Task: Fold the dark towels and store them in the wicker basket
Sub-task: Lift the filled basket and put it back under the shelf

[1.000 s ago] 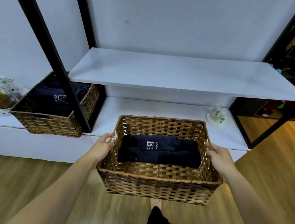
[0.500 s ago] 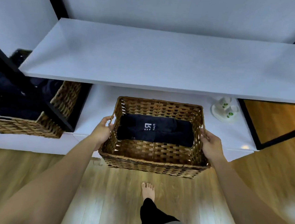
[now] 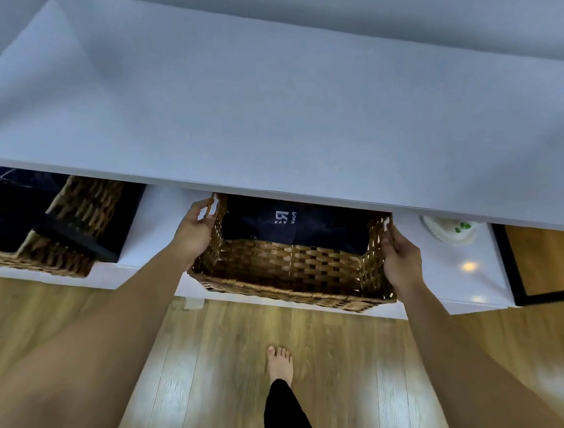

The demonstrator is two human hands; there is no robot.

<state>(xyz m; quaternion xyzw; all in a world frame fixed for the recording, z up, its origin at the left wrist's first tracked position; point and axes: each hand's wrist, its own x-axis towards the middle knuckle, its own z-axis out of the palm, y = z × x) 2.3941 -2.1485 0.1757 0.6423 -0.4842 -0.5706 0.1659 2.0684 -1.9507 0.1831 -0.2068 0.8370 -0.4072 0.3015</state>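
Hands grip the wicker basket (image 3: 291,271) from both sides, the left hand (image 3: 194,230) closed on its left rim and the right hand (image 3: 401,258) on its right rim, with the dark towels (image 3: 293,226) folded inside as it sits on the lower shelf (image 3: 165,210) beneath the white upper shelf (image 3: 282,111).

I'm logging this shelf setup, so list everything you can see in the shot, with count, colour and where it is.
wicker basket: one, brown, on the lower shelf, partly under the upper shelf, held at both sides
dark towels: count unclear, navy, folded inside that basket
second wicker basket: one, brown, lower shelf at left, holding dark cloth
upper shelf: one, white
lower shelf: one, white
ceramic piece: one, white with green marks, lower shelf at right
floor: wood
left hand: grips basket's left side
right hand: grips basket's right side
foot: one, bare
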